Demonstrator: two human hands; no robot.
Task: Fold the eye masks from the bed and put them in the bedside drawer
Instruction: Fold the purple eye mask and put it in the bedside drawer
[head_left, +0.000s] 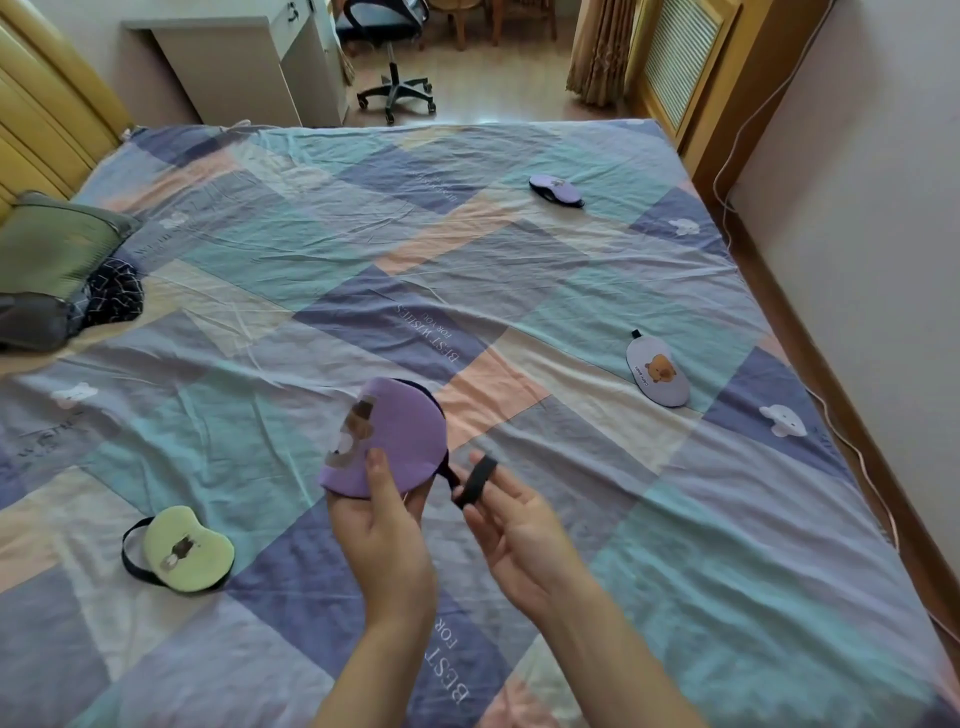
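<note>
My left hand (382, 525) grips a purple eye mask (395, 436) folded in half, held just above the bed. Its black strap (475, 480) runs to my right hand (519, 514), which pinches it between thumb and fingers. A green eye mask (189, 551) with a black strap lies flat on the bed to the left. A pale lilac mask with a bear print (658, 371) lies to the right. Another purple mask (556, 189) lies far back on the bed. No drawer is in view.
The bed (467, 291) has a patchwork sheet in blue, teal and peach. A green pillow (57, 244) and dark clothes (111, 291) lie at the left edge. Beyond the bed stand a white desk (244, 67) and an office chair (395, 88). A cable (852, 441) runs along the right wall.
</note>
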